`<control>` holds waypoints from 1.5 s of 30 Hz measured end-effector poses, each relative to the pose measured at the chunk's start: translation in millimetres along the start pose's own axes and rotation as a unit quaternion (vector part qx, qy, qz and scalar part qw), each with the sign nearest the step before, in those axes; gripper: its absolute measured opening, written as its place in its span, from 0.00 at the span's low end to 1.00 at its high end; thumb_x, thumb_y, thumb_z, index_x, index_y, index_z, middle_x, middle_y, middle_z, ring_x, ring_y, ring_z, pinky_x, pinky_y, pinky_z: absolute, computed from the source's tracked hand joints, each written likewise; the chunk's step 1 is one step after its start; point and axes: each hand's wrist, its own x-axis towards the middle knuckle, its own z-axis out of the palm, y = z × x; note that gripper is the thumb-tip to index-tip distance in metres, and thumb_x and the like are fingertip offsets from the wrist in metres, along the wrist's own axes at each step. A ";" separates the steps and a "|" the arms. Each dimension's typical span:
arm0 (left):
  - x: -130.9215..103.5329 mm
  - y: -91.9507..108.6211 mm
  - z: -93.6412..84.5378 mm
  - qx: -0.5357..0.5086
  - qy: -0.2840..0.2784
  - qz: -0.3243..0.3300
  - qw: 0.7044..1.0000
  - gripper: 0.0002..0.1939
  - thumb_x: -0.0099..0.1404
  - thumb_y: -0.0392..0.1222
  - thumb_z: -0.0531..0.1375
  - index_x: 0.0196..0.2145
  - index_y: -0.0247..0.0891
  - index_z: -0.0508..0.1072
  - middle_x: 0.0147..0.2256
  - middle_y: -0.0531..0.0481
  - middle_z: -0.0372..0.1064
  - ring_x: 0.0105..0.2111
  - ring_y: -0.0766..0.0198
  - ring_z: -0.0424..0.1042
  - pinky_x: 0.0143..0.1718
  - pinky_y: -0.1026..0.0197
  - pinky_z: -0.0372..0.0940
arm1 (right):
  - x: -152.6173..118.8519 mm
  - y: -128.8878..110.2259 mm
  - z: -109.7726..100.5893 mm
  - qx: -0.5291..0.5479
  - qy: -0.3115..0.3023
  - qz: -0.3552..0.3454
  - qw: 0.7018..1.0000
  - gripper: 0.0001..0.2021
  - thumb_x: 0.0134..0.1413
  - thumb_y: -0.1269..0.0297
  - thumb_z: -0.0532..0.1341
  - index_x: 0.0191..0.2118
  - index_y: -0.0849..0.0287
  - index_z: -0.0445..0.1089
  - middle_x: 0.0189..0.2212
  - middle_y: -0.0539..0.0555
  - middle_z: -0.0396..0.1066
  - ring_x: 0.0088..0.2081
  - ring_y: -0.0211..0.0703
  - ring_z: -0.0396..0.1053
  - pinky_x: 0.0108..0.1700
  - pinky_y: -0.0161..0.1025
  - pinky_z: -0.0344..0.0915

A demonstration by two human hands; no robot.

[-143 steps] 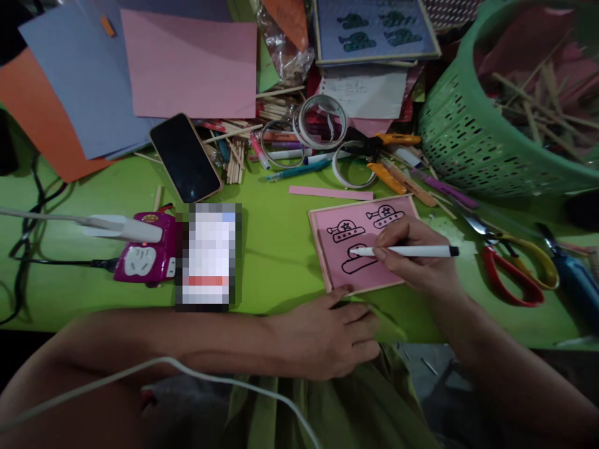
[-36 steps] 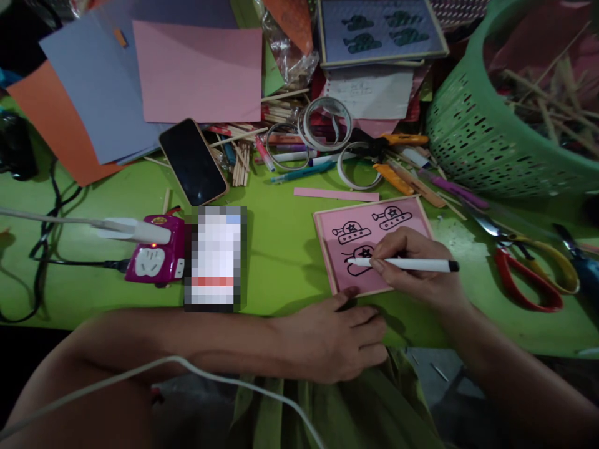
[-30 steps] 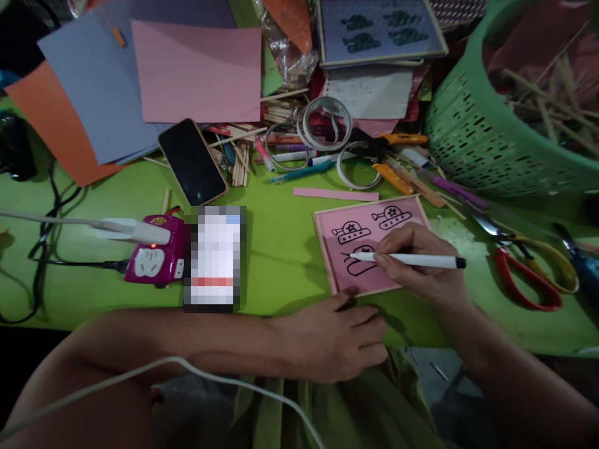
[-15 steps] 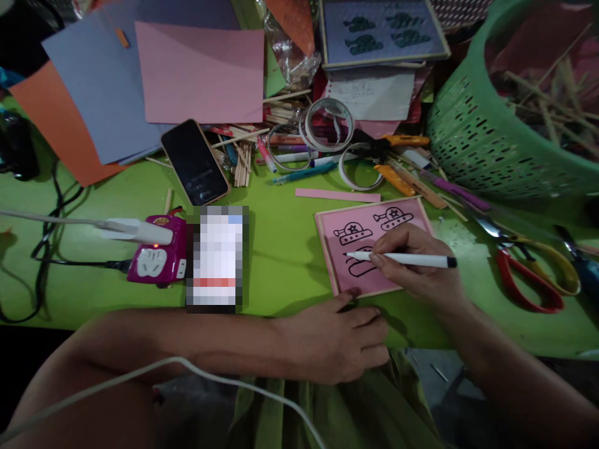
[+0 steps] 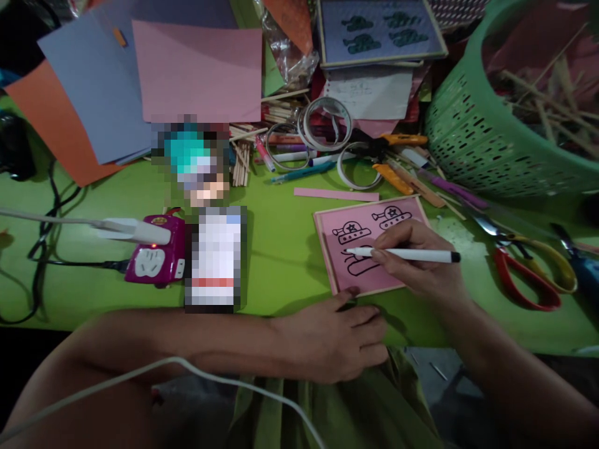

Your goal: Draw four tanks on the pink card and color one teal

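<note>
Sharing the green table (image 5: pixel 276 249): framed pink card (image 5: pixel 365 239), scissors (image 5: pixel 502 239), basket (image 5: pixel 472 128).

White marker (image 5: pixel 414 254), black end, slanted across flat pink card (image 5: pixel 361 282), pale-edged, black tank drawings (image 5: pixel 351 233), lowest partly covered

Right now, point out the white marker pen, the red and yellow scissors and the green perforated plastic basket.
White marker pen (image 5: pixel 416 254), head view: its barrel.
Red and yellow scissors (image 5: pixel 504 269), head view: red handle.
Green perforated plastic basket (image 5: pixel 484 134), head view: outer wall.
</note>
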 end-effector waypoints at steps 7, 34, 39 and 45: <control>0.0 1.5 0.5 0.006 0.007 -0.001 1.000 0.07 0.72 0.44 0.60 0.43 0.40 0.75 0.53 0.44 0.74 0.55 0.54 0.72 0.60 0.46 0.64 | -2.1 -2.8 1.0 0.017 -0.008 0.007 1.000 0.09 0.54 0.59 0.72 0.31 0.52 0.72 0.27 0.51 0.75 0.26 0.42 0.71 0.24 0.39 0.66; 0.3 1.5 -1.6 0.000 0.006 -0.003 1.000 0.07 0.72 0.43 0.60 0.43 0.40 0.75 0.53 0.44 0.74 0.53 0.55 0.72 0.60 0.45 0.64 | -4.7 -4.9 -0.5 -0.010 -0.027 -0.005 1.000 0.07 0.54 0.63 0.71 0.32 0.51 0.72 0.26 0.51 0.75 0.27 0.43 0.72 0.25 0.39 0.68; 0.3 1.1 -2.4 0.002 0.001 -0.005 1.000 0.07 0.72 0.44 0.60 0.43 0.40 0.75 0.53 0.45 0.74 0.54 0.56 0.71 0.60 0.48 0.64 | -5.6 -2.4 -2.9 0.006 -0.023 -0.007 1.000 0.06 0.55 0.62 0.71 0.32 0.51 0.73 0.27 0.51 0.74 0.26 0.42 0.70 0.25 0.39 0.65; -0.2 1.1 -1.4 0.000 0.007 0.003 1.000 0.08 0.71 0.44 0.61 0.44 0.39 0.75 0.54 0.43 0.74 0.55 0.53 0.71 0.60 0.45 0.64 | -7.3 4.4 -6.6 -0.014 -0.022 0.009 1.000 0.07 0.55 0.66 0.70 0.30 0.52 0.71 0.25 0.50 0.73 0.24 0.41 0.68 0.23 0.38 0.62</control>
